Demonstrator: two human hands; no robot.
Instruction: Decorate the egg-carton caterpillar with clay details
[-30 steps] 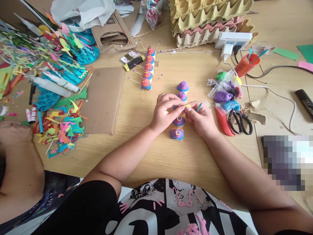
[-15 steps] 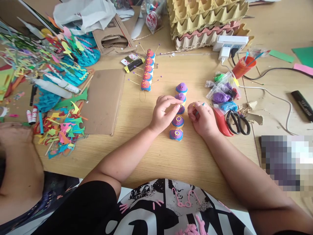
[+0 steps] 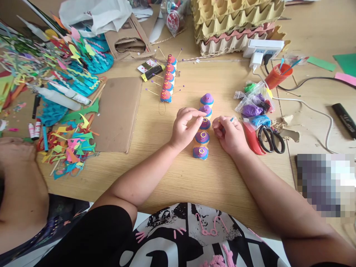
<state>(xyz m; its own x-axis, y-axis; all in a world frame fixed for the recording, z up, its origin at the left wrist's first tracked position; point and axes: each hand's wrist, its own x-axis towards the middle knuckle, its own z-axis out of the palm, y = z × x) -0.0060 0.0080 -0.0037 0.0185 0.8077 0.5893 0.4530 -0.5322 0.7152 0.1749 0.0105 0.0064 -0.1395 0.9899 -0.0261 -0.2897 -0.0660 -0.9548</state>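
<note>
A strip of egg-carton cups [image 3: 200, 152] stands in front of me, its bumps covered in purple and blue clay. Yellow clay rings sit on the three nearest bumps. My left hand [image 3: 185, 128] is at the left of the strip, thumb and index finger stretched over its middle bumps with a small gap between their tips. Whether they touch the clay I cannot tell. Right of the strip, my right hand [image 3: 230, 135] is closed around a slim blue-tipped tool [image 3: 231, 119]. A bit of yellow shows at its fingertips.
Behind stands a finished-looking red-and-blue carton strip [image 3: 166, 96] with pin-like sticks. Scissors [image 3: 271, 139], bagged clay [image 3: 251, 110] and an orange cup [image 3: 275, 77] lie right. Cardboard [image 3: 118, 115], paper scraps [image 3: 71, 148] and another person's arm [image 3: 22, 185] are left.
My left thumb and fingers have drawn back slightly to the left, showing more of the ring on the third bump. My right hand stays nearly still.
</note>
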